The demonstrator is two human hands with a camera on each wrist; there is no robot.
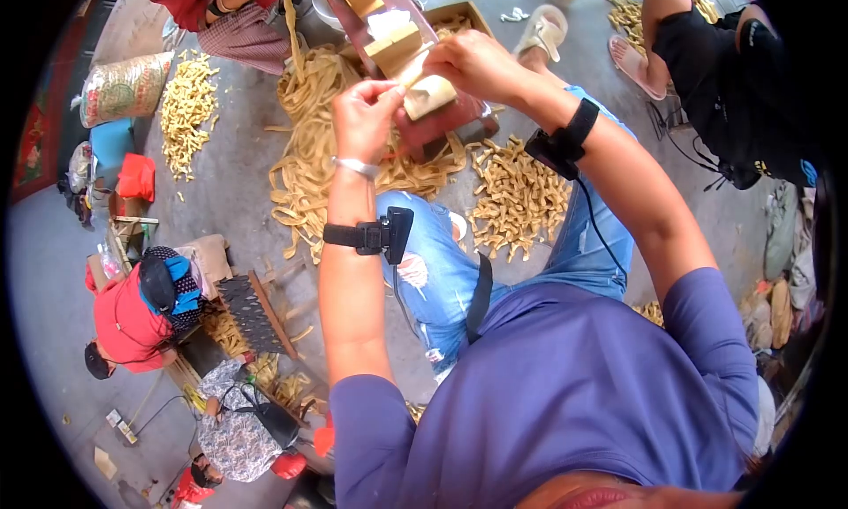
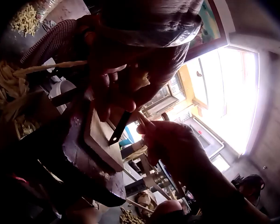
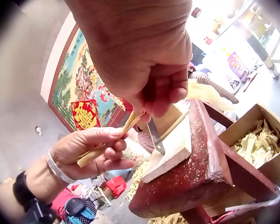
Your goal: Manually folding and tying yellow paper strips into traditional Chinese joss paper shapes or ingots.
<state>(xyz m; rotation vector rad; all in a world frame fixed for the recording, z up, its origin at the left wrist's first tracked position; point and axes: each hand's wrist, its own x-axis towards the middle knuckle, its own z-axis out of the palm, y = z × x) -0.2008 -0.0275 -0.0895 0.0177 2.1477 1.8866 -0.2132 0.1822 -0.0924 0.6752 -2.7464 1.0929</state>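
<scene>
While the left hand (image 3: 95,149) and right hand (image 3: 147,65) are both clamped on a pale strip (image 3: 87,157) beside a metal blade (image 3: 155,135), the step in hand looks like shaping it. The next move calls for a steady pinch, fingertips clear of the blade, which stands in the way by the wooden board (image 3: 177,144) on the red tabletop (image 3: 170,189). Nearby sits an open box (image 3: 274,122).

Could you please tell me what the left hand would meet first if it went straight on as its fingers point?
Most likely the pale block on the red bench, though its depth from the left hand is unclear.
</scene>
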